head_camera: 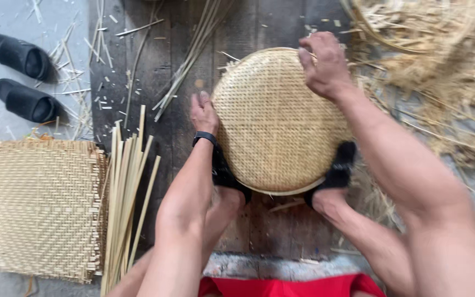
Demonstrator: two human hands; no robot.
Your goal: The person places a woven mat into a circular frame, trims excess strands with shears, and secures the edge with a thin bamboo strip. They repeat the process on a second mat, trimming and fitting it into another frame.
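Both feet [336,170] pin the round woven tray [279,124] steady; left hand [203,113] and right hand [325,63] fingers grasp its rim.

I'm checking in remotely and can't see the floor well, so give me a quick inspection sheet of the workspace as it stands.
Surface: dark wooden planks, littered with short offcuts.
Job's things: round woven basket, bottom up, braced between both feet.
Clutter: flat woven mat; bundle of bamboo strips beside it; loose thin strips; pile of shavings.
Hands: left hand pressed on the basket's left edge; right hand gripping its far rim.
Cables: nothing seen.
Surroundings: pair of black slippers on grey floor at the left.
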